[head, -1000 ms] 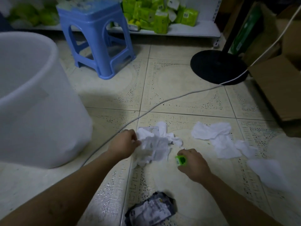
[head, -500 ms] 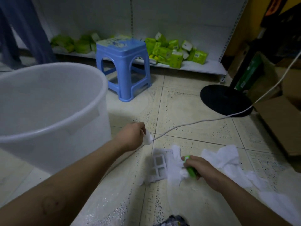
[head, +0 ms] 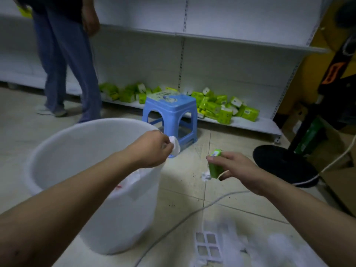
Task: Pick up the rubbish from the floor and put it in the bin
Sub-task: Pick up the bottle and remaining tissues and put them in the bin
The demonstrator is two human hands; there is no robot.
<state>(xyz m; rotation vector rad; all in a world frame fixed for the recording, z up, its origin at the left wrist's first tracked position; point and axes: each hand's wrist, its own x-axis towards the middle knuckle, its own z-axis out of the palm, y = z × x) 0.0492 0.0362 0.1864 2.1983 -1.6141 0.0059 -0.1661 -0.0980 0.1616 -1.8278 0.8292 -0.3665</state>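
A big white plastic bin (head: 57, 143) stands on the tiled floor at the left, with some white rubbish inside. My left hand (head: 152, 149) is raised over the bin's right rim and pinches a small white scrap of paper (head: 175, 144). My right hand (head: 233, 168) is lifted to the right of the bin and grips a small green packet (head: 214, 166) with a white bit hanging under it. White tissues and a white gridded sheet (head: 208, 245) lie blurred on the floor at the bottom right.
A blue plastic stool (head: 170, 112) stands just behind the bin. Green packs (head: 221, 107) lie on the bottom shelf. A person in blue trousers (head: 65, 60) stands at the back left. A black fan base (head: 285, 165), its white cable (head: 173, 224) and cardboard boxes are at the right.
Both hands rose from the floor. The left carried its paper scrap up over the bin's rim; the right lifted the green packet. The view tilted up, showing the standing person.
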